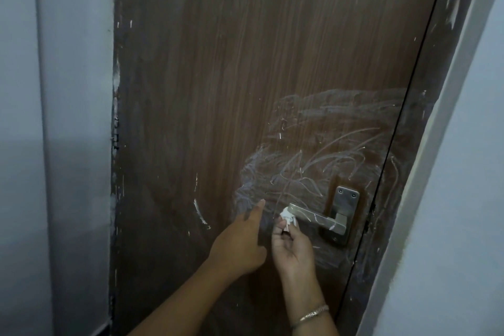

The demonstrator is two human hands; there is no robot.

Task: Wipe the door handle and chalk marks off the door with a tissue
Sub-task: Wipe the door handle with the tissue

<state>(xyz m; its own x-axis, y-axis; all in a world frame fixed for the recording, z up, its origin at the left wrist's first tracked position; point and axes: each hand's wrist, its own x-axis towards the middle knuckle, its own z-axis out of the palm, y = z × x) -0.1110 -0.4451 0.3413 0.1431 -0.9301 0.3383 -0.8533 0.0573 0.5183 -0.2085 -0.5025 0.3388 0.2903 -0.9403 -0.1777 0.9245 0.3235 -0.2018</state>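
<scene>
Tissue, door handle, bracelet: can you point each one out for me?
tissue (287,218): head view, middle of the white crumpled wad.
door handle (313,215): head view, middle of the metal lever.
bracelet (313,314): head view, middle of the metal band.

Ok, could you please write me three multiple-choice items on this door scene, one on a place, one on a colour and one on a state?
1. Where is the tissue?
A. At the free end of the door handle, held by the right hand
B. On the floor
C. Hung over the top of the door

2. What colour is the door?
A. White
B. Green
C. Brown

3. What state are the chalk marks above the handle in?
A. Wiped off completely
B. Scribbled and smeared across the wood
C. Covered with tape

Answers:
1 A, as the right hand's fingers pinch the crumpled tissue at the lever's tip.
2 C, as the panel shows brown wood grain.
3 B, as white scrawls and smears lie above the handle.
</scene>
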